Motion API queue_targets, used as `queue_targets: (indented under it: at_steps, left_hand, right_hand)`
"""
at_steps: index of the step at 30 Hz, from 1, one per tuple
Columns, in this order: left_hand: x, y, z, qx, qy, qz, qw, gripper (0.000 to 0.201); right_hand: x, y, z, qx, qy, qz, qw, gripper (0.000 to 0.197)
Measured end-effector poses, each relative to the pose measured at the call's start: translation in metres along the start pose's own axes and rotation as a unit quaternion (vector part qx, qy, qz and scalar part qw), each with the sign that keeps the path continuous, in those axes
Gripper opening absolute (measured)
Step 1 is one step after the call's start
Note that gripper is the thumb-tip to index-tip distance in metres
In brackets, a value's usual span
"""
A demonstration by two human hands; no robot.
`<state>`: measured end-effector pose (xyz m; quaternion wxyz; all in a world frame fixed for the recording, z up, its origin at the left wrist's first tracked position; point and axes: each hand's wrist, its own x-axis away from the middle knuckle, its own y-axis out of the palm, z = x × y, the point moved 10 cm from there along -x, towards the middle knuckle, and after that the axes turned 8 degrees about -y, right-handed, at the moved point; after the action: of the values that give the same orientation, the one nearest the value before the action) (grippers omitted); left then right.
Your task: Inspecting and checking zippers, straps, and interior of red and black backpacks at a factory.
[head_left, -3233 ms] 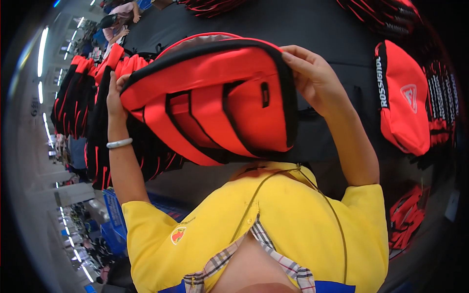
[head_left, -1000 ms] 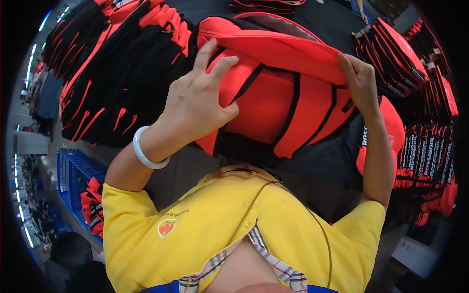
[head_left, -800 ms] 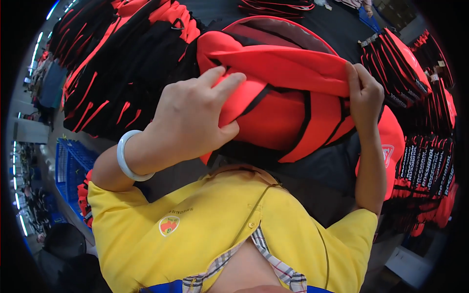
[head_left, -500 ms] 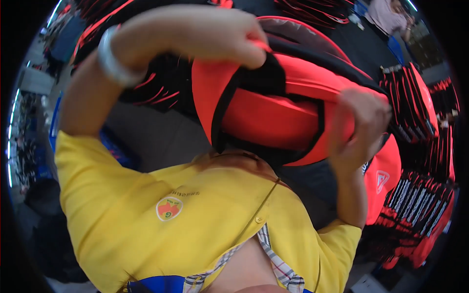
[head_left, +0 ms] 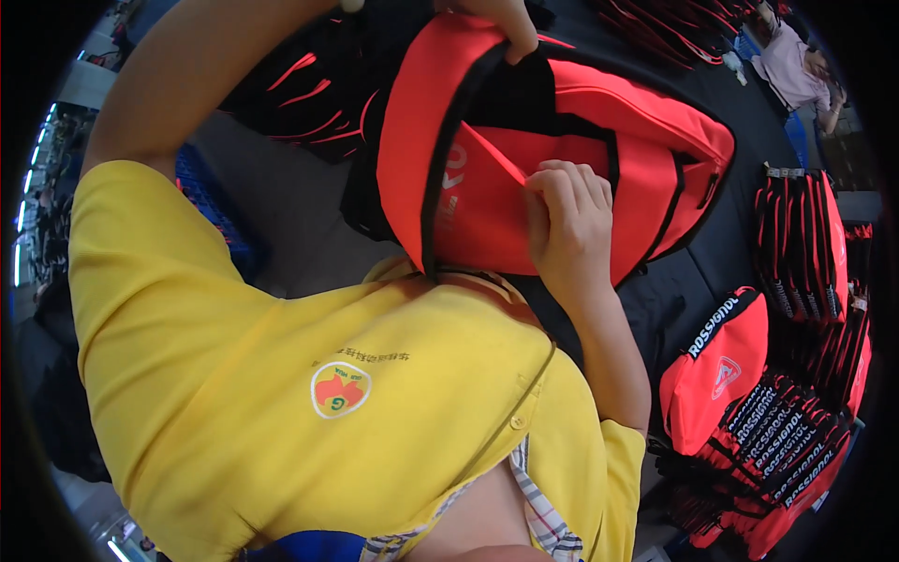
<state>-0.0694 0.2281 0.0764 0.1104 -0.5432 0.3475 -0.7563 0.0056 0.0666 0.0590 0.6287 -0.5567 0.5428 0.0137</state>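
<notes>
Fingers of the right hand (head_left: pixel 573 223) pinch one red edge (head_left: pixel 496 155); the left hand (head_left: pixel 496 17), cropped above, clamps one red band (head_left: pixel 409 140). Both hold one bag (head_left: pixel 641 101), centre. Left forearm (head_left: pixel 211 61) slants up rightward; right forearm (head_left: pixel 613 351), up leftward. One red pouch (head_left: pixel 716 379) lies right.

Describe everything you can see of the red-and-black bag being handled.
The red-and-black bag looks made of smooth, soft fabric, bright red with black edging. A broad red band curves down its left side, another crosses toward the right, and pale lettering shows partly between them. A dark gap opens near the top. It sits at a slant over the dark tabletop, close to the wearer's front. The left hand, partly out of frame, grips the left band's top; the right hand pinches a red edge mid-bag.
</notes>
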Motion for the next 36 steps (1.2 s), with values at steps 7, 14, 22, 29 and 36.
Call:
queue_targets:
  at_steps: [7,14,22,29,36]
  left_hand:
    - [0.008,0.005,0.059,-0.18,0.101,0.14,0.968,0.034]
    - [0.048,0.002,0.086,-0.116,0.142,0.372,0.91,0.036]
    - [0.059,-0.002,0.126,-0.368,0.161,0.348,0.847,0.031]
    - [0.042,0.001,0.079,-0.371,-0.086,0.081,0.921,0.036]
    - [-0.044,0.038,0.016,0.013,0.161,0.169,0.972,0.061]
  right_hand:
    - [0.001,-0.001,-0.006,-0.006,0.016,-0.056,0.998,0.047]
    - [-0.005,-0.02,-0.012,0.045,-0.014,-0.04,0.998,0.048]
    - [-0.001,-0.024,-0.018,0.0,-0.007,-0.032,0.999,0.043]
    - [0.001,-0.011,-0.03,-0.058,-0.029,-0.057,0.996,0.038]
    - [0.033,-0.001,-0.02,-0.069,-0.001,-0.084,0.994,0.051]
